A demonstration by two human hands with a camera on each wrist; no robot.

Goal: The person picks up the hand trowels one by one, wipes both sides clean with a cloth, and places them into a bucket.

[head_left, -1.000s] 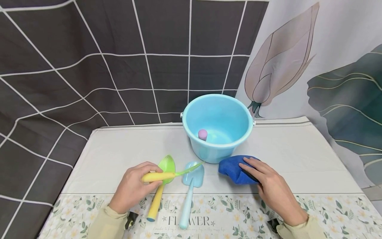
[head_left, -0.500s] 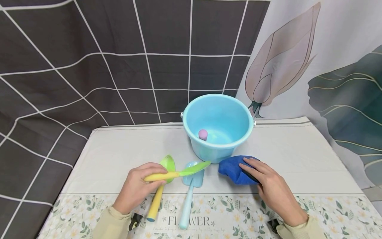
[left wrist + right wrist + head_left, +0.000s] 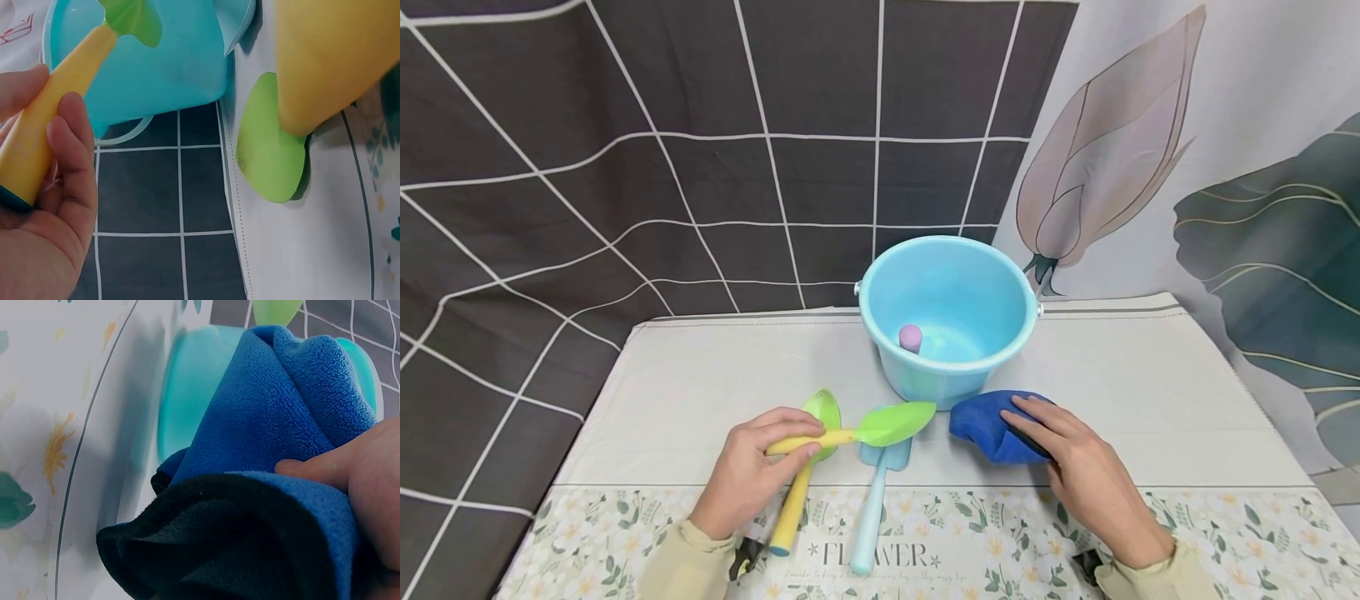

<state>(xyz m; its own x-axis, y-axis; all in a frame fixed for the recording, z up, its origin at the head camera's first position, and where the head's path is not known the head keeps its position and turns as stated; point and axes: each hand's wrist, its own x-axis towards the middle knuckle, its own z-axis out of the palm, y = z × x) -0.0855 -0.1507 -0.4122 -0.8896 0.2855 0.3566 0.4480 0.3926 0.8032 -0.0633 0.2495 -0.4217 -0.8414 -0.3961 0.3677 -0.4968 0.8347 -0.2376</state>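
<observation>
Green-bladed toy trowel with a smooth yellow handle (image 3: 842, 437) – pinched by the handle in the left hand (image 3: 752, 471), its blade pointing right, over a flat pale-blue shovel (image 3: 872, 508). Right hand (image 3: 1090, 471) grips a plush blue cloth with black edging (image 3: 992, 423). A second green-and-yellow trowel (image 3: 792, 515) lies beside the shovel; behind both stands a round light-blue bucket (image 3: 928, 382) – a purple-topped piece (image 3: 910, 337) inside.

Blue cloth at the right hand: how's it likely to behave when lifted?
Likely floppy: the blue cloth bunches into soft folds at the right hand. Probably not slippery, since its surface looks fuzzy. Unlikely to roll if pushed; its crumpled shape would more likely bunch.
</observation>
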